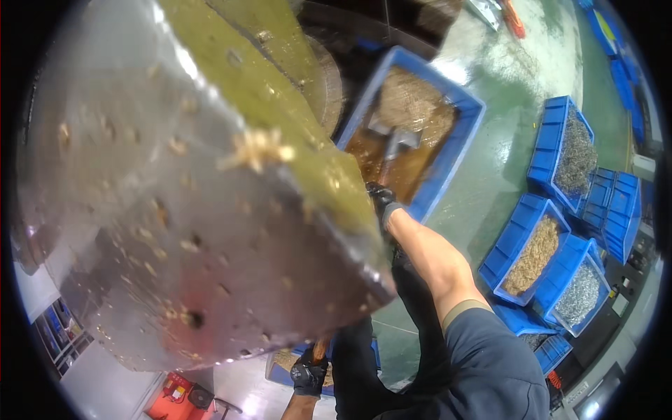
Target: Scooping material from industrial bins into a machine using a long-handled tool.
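Note:
My right hand (380,199), in a black glove, is closed round the wooden handle of a shovel (400,143). The shovel's grey metal head rests in a blue bin (448,164), against a heap of wet brownish shavings (413,101) in brown liquid. My left hand (309,374), also gloved in black, is lower down near my legs. It grips a wooden handle end, seemingly of the same shovel; the stretch between my hands is hidden behind a large metal machine part (210,231).
The machine part, grey with a yellow-green face and stuck-on metal chips, looms close at left. At right stand several blue bins with dark, golden (534,259) and silvery shavings (581,297). The green floor (490,203) looks wet. Red equipment (178,392) stands lower left.

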`<move>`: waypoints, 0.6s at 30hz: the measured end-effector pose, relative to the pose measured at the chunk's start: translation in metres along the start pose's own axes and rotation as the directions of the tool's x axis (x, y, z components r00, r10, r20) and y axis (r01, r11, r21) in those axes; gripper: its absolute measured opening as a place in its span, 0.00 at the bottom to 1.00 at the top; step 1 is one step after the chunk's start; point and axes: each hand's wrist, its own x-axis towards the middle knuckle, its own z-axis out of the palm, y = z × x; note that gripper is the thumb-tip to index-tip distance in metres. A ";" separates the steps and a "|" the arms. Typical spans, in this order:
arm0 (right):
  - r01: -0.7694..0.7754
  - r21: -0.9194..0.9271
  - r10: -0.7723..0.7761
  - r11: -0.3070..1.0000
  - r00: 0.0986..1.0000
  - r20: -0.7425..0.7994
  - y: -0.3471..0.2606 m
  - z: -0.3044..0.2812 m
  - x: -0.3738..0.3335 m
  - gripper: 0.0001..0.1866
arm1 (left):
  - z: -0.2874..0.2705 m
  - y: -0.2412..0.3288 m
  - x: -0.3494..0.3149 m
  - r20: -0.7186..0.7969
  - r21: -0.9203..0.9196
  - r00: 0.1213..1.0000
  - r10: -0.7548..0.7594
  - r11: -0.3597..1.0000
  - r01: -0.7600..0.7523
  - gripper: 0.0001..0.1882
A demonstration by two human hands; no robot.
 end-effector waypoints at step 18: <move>-0.132 0.260 0.136 0.957 0.991 0.001 0.061 0.047 -0.218 0.06 | 0.009 -0.113 -0.151 0.100 -0.137 0.973 -0.210 0.965 0.222 0.19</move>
